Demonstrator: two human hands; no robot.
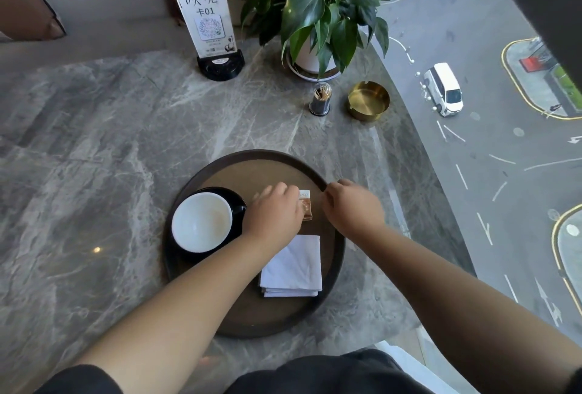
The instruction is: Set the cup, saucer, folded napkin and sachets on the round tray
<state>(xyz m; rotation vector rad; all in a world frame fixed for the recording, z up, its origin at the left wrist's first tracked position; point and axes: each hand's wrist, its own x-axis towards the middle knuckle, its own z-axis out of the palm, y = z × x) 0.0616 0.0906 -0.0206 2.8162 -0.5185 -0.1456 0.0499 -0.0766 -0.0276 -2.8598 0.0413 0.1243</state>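
Observation:
A round dark brown tray lies on the marble table. On its left stands a white cup on a black saucer. A folded white napkin lies on the tray's right half. Just beyond the napkin lies a brown and white sachet. My left hand rests on the sachet's left end, fingers curled over it. My right hand hovers at the tray's right rim, fingers bent, with nothing visible in it.
A table sign on a black base stands at the back. A potted plant, a toothpick holder and a brass ashtray sit at the back right. The table's curved edge runs along a window on the right.

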